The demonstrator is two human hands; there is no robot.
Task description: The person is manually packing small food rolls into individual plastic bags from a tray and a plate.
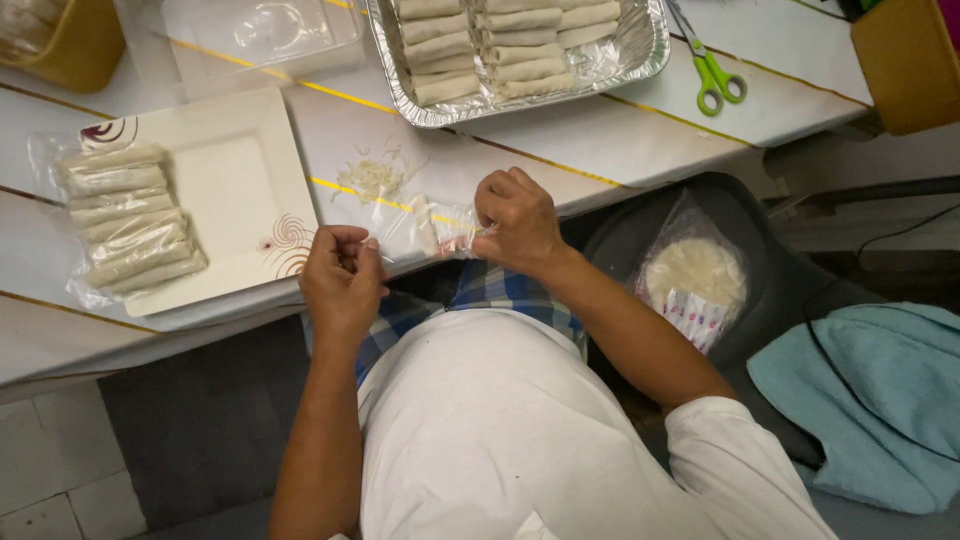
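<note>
My left hand [342, 277] and my right hand [518, 222] both grip a small clear plastic bag [420, 228] at the near edge of the table. One pale spring roll lies inside the bag, between my hands. My left fingers pinch the bag's left end. My right fingers close on its right end. A small heap of shredded scraps [372, 176] lies just beyond the bag.
A square white plate [240, 180] at the left holds a clear bag of several spring rolls [128, 218]. A foil tray [640, 48] of rolls sits at the back. Green scissors [712, 72] lie to its right. A bag of round wrappers [694, 282] rests on a dark seat, beside a blue towel [880, 400].
</note>
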